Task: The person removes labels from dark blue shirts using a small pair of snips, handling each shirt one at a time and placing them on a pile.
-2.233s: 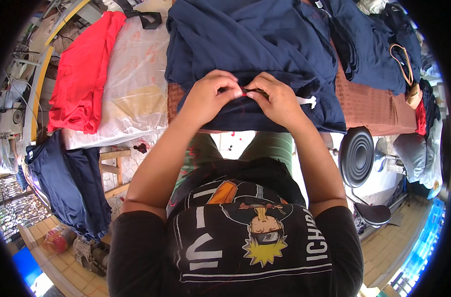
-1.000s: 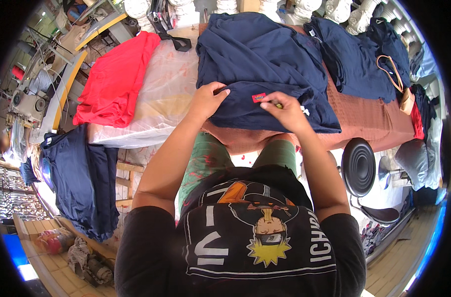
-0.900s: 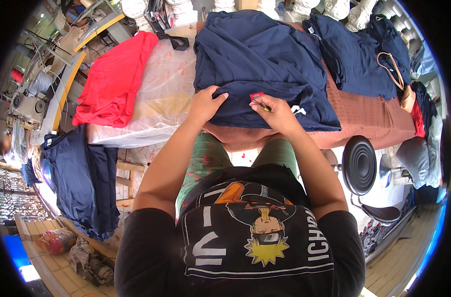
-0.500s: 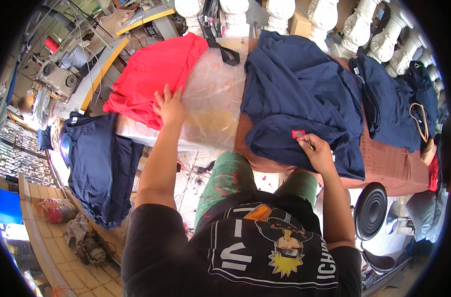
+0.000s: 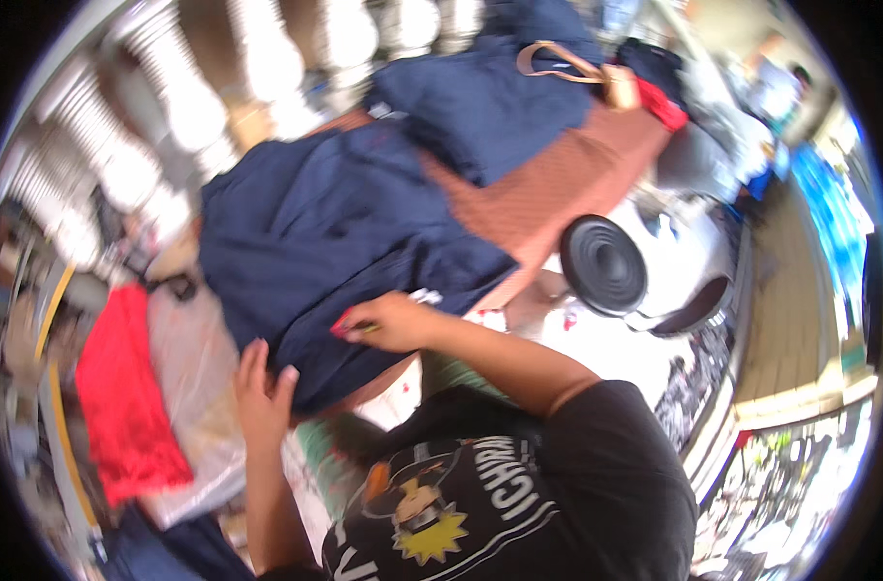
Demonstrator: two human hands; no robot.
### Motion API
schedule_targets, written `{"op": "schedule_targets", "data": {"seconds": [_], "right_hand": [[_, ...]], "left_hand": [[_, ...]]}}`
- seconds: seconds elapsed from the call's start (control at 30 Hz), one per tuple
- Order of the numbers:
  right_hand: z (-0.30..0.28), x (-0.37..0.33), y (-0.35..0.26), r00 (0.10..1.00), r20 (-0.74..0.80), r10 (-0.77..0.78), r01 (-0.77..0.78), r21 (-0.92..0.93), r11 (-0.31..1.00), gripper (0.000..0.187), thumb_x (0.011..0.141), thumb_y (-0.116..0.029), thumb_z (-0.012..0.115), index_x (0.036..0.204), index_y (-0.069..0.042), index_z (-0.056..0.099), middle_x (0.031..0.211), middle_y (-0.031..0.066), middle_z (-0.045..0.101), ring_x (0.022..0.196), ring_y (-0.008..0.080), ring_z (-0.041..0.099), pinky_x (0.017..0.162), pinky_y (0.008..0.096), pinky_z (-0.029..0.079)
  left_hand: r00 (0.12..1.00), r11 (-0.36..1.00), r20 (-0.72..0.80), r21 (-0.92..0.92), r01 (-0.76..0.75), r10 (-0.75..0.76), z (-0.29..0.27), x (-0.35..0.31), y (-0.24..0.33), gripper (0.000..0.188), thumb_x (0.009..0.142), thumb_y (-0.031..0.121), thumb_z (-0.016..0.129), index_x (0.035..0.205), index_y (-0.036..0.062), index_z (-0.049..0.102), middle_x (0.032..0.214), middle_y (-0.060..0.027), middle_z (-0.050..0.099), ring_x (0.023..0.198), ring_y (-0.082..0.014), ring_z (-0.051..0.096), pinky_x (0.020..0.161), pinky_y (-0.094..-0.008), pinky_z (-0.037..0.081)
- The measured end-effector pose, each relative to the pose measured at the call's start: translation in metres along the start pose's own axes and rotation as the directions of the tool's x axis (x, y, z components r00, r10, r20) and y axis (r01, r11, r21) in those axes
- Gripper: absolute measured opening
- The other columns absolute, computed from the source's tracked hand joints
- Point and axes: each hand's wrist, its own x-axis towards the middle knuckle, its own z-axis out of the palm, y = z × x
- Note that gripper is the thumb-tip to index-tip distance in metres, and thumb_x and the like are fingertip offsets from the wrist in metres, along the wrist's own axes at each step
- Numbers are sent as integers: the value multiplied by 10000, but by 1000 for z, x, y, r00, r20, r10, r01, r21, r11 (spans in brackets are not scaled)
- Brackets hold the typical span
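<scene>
My left hand (image 5: 264, 387) has its fingers apart and is at the left edge of a dark navy garment (image 5: 316, 232) spread out on the worktop. My right hand (image 5: 393, 321) is closed over the near part of that garment. Between its fingertips is a small slim yellowish thing (image 5: 366, 327), too blurred to name. A small red patch (image 5: 341, 322) shows at the fingertips; whether the fingers grip it too cannot be made out. To the left of my left hand lies a red garment (image 5: 127, 397) beside translucent plastic sheeting (image 5: 195, 358).
More folded navy garments (image 5: 490, 111) lie farther along the brown cloth (image 5: 529, 213) on the worktop. A tan strap (image 5: 558, 63) rests near its far end. White balusters (image 5: 258, 58) stand behind. A round black stool seat (image 5: 603, 264) is at the right.
The view has turned to the right and is blurred. My left hand has left the red garment for the navy one's edge. My right hand stays by the red patch.
</scene>
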Motion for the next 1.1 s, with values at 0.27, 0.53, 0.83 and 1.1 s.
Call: {"op": "schedule_targets", "data": {"seconds": [0.27, 0.53, 0.83, 1.1], "right_hand": [[-58, -21, -39, 994, -57, -98, 104, 111, 988, 185, 851, -242, 692, 924, -72, 682, 796, 70, 701, 720, 220, 668, 649, 344, 504], [-110, -85, -193, 82, 539, -838, 164, 822, 545, 250, 903, -280, 643, 1048, -77, 637, 820, 59, 665, 684, 228, 654, 556, 349, 498], [-157, -72, -191, 297, 556, -776, 321, 708, 630, 251, 884, -235, 608, 1086, -89, 625, 790, 58, 645, 678, 263, 642, 562, 372, 500], [-99, 140, -6, 986, -57, -158, 133, -313, 940, 77, 848, -99, 658, 899, -66, 705, 902, 116, 649, 858, 314, 634, 753, 373, 493]], "left_hand": [[992, 996, 100, -42, 80, -75, -6, 43, 37, 327, 892, 196, 641, 1156, 9, 595, 906, -102, 607, 802, -213, 597, 753, -354, 471], [588, 375, -546, -838, -397, -597, -219, 75, -79, 460, 987, 207, 502, 1322, -96, 412, 1360, -210, 474, 1246, -266, 482, 1055, -394, 400], [609, 704, -581, -708, -52, -540, -174, 69, -67, 507, 922, 257, 623, 1359, 45, 478, 1341, -92, 528, 1246, -196, 480, 1065, -361, 332], [961, 983, -229, 61, 173, -155, -4, 64, -6, 575, 790, 256, 741, 1274, 31, 528, 1286, -162, 546, 1198, -342, 499, 1030, -431, 373]]}}
